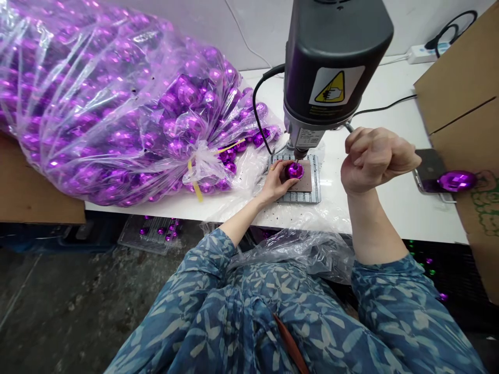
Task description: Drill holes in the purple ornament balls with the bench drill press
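Observation:
Under the chuck of a small drill press (pixel 338 57), a shiny purple faceted ball (pixel 295 170) rests on a brown board (pixel 305 183) laid over the grey slotted base (pixel 315 197). My left hand (pixel 277 182) grips the ball from its left side, thumb in front and fingers behind. The drill bit comes down to the top of the ball; whether it has gone in I cannot tell. Raised at the right of the machine, my right hand (pixel 376 156) is closed round the drill press lever (pixel 348 126), of which only a short metal end shows.
A big clear bag (pixel 117 104) full of purple balls fills the left of the white table (pixel 390 202). At the right lie a phone (pixel 429 169) and another purple ball (pixel 457 181), beside a cardboard box (pixel 463 93). Clear plastic film (pixel 312 249) hangs over the front edge.

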Demonstrator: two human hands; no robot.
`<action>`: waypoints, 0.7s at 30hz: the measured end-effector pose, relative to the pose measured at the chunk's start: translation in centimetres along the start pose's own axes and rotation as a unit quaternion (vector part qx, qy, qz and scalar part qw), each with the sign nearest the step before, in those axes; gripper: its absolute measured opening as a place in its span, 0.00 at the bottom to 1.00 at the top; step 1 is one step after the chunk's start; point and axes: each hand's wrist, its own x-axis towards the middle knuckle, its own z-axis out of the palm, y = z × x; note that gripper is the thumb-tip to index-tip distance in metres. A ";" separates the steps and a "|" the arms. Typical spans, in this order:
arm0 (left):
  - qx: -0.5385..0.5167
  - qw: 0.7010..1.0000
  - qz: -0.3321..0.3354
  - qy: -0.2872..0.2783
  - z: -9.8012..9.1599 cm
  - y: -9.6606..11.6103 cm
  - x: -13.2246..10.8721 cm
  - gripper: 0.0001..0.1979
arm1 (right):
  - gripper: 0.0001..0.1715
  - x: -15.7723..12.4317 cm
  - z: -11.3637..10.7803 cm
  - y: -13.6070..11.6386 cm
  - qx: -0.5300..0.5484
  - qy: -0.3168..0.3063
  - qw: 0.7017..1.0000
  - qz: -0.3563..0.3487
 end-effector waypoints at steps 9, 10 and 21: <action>0.007 1.000 0.001 0.005 0.0 -0.2 -0.1 0.27 | 0.40 -0.6 -0.5 -0.2 -0.035 -0.022 0.999 0.004; 0.005 1.000 0.000 0.007 0.0 -0.2 -0.1 0.27 | 0.40 -0.7 -0.6 -0.1 -0.033 -0.024 0.999 0.000; 0.065 0.997 0.042 -0.008 0.1 -1.0 0.1 0.29 | 0.36 -0.9 -1.6 0.4 -0.001 -0.078 0.996 -0.036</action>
